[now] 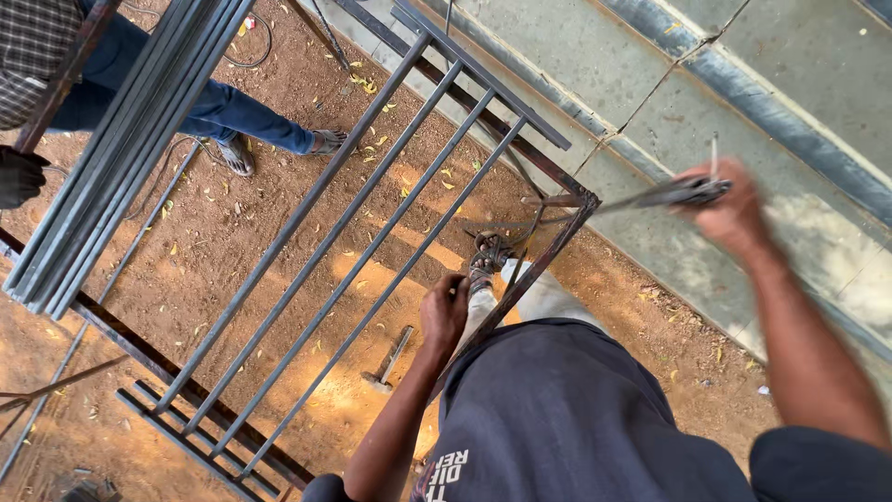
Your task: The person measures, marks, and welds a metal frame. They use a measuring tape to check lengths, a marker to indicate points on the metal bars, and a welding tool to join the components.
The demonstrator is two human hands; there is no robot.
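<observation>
My left hand is closed around the side rail of a steel grille frame, gripping it just below the frame's near corner, where the rail runs down toward my knee. The frame stands tilted over the bare dirt ground, its four parallel bars slanting from the upper right down to the lower left, where they meet a bottom rail close to the ground. My right hand is raised out to the right of the frame's corner and blurred; it is clenched on a welding electrode holder, whose dark jaws point left toward that corner, with a thin rod sticking up out of the grip. The holder's tip is near the corner joint but apart from it. Just under the corner I can see my sandalled foot on the dirt, and my dark shorts fill the bottom of the view. A hammer lies on the ground beneath the bars, near my left forearm. To the upper left, a bundle of long steel bars leans across the view, and another person's gloved hand rests at its left side; that person's jeans and sandalled feet stand beyond the bundle. A grey concrete slab runs along the right edge of the dirt.
</observation>
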